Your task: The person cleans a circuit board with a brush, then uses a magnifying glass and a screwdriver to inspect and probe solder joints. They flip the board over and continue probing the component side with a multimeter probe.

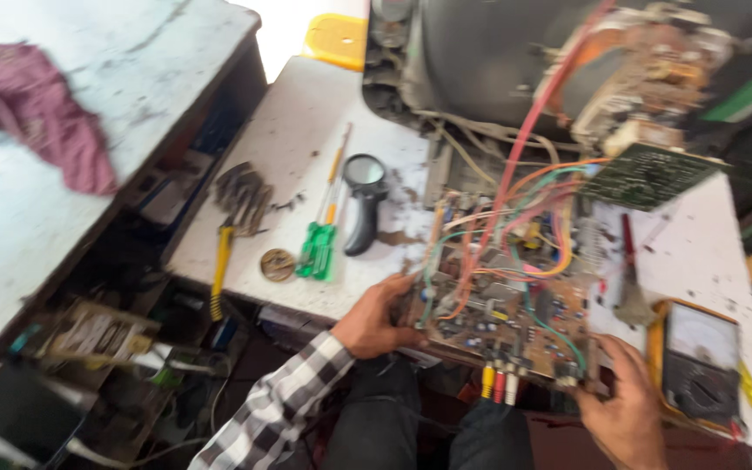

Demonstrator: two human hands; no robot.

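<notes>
A brown circuit board (515,305) crowded with parts and coloured wires lies at the near edge of a white workbench (306,139). My left hand (378,318) grips its left edge. My right hand (627,405) holds its near right corner, beside red, yellow and white sockets (498,383). Red and orange wires (524,148) run from the board up to the back of a picture tube (498,52). A small green board (646,174) hangs by the tube's neck.
An analogue meter in a yellow case (698,361) sits right of the board. A magnifier (364,200), green-handled screwdrivers (319,248), a yellow-handled tool (221,261) and a round tin (277,264) lie to the left. A pink cloth (41,109) rests on the left table above cluttered shelves.
</notes>
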